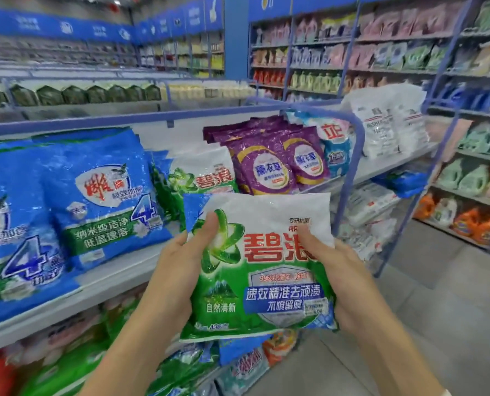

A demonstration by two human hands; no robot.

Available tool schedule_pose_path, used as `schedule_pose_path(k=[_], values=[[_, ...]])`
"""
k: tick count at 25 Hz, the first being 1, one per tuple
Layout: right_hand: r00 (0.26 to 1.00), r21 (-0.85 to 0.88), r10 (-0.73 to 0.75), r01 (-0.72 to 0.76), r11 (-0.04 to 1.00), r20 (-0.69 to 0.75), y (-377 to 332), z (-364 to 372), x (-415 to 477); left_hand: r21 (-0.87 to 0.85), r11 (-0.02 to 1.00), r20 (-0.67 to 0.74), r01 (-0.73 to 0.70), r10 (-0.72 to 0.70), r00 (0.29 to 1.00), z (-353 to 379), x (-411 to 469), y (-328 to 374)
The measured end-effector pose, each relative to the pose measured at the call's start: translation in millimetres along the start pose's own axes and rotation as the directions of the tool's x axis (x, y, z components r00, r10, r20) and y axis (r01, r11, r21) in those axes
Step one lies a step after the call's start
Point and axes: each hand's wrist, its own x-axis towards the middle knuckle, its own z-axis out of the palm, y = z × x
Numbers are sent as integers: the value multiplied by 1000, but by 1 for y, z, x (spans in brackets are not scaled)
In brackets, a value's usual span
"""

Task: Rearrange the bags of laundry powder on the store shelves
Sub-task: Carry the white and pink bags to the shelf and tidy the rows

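Powder in a soft film pouch will slump and shift, I judge, so the green-and-white bag (266, 270) should feel fairly light, floppy and a little slick. I have it in the air in front of the shelf (115, 280), print facing me, apart from the stock. My left hand (178, 261) clamps its left edge, thumb pressed on the front. My right hand (349, 281) clamps the right side lower down, thumb on the print, fingers hidden behind. That two-sided grip suits it; I would hold the filled body, not the thin top seam. The matching bag (206, 172) stands just behind, between the blue bags (104, 195) and the purple bags (269, 161). The blue end rail (352, 155) bounds the right, and the aisle floor (443, 295) lies open beyond.
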Motion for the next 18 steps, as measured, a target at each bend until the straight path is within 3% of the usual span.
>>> schedule_pose_path(k=[4,8,13,18], values=[[993,-69,-11,19,997,119,-12,-1,85,9,999,-187,-48,49,981,22,60,5],[955,-109,9,24,994,296,-27,0,165,-103,987,-333,-125,84,939,38,105,5],[906,-135,27,33,990,422,-33,35,235,-107,935,-602,-338,210,771,42,141,29],[874,-96,-35,93,991,484,-31,77,293,-44,903,-615,-427,312,725,24,183,54]])
